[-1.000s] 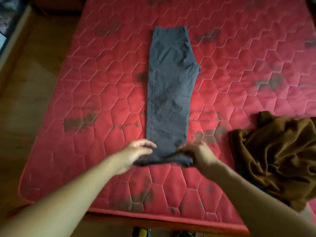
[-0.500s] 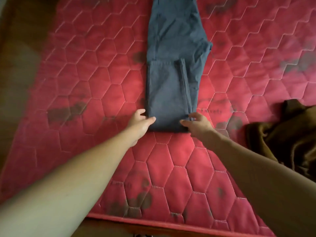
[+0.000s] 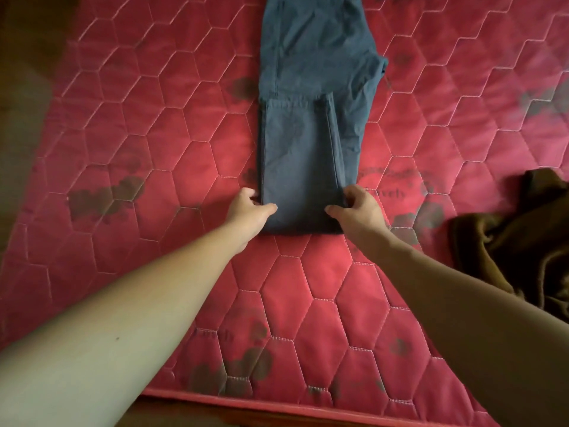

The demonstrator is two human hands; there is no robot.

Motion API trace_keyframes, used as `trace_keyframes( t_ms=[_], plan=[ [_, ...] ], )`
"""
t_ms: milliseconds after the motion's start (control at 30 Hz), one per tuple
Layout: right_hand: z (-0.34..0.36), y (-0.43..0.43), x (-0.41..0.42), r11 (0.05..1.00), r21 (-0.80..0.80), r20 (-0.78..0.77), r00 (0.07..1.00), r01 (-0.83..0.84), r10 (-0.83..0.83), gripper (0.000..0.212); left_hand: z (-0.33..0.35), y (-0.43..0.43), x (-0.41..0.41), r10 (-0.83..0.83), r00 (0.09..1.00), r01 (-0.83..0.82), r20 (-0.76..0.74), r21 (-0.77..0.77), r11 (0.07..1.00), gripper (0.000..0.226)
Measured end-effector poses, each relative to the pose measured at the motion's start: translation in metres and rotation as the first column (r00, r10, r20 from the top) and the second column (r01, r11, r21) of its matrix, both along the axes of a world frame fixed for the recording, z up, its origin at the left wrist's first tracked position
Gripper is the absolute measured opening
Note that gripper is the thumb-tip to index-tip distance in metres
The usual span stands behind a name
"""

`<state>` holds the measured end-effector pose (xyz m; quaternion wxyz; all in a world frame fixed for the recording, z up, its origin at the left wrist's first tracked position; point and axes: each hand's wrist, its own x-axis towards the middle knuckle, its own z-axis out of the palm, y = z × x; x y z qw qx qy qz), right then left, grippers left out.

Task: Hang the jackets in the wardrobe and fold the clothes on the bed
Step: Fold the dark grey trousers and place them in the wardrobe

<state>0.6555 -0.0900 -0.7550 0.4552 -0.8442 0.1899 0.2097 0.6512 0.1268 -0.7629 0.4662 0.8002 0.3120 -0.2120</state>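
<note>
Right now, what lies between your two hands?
The folded near end of the grey trousers, held at its edges by the left hand and right hand, in the head view.

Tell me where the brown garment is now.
In the head view, the brown garment lies crumpled at the right edge on the red mattress, right of the grey trousers and the right hand.

The trousers (image 3: 304, 155) are dark blue-grey. The mattress (image 3: 154, 155) is red, with a pale stitched hexagon pattern and dark blotches. The cloth (image 3: 523, 241) at the right is brown.
</note>
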Motion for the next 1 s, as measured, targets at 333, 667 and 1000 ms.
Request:
trace_keyframes(
  t_ms=[333, 667, 1000],
  plan=[
    [0.0, -0.003, 0.0, 0.928, 0.302, -0.281, 0.951, 0.218, -0.132, 0.008, 0.006, 0.002, -0.015, 0.126, 0.991, -0.13, -0.035, -0.175, 0.976, 0.054],
    [-0.015, -0.009, -0.039, 0.961, 0.242, -0.305, 0.951, 0.136, -0.058, 0.04, 0.006, 0.012, -0.058, -0.016, 0.999, 0.005, -0.04, -0.247, 0.969, 0.06],
    [-0.008, -0.011, -0.085, 0.955, 0.234, -0.351, 0.932, 0.183, -0.092, 0.034, 0.008, 0.011, -0.1, 0.038, 0.99, -0.087, -0.135, -0.372, 0.924, 0.067]
  ],
)
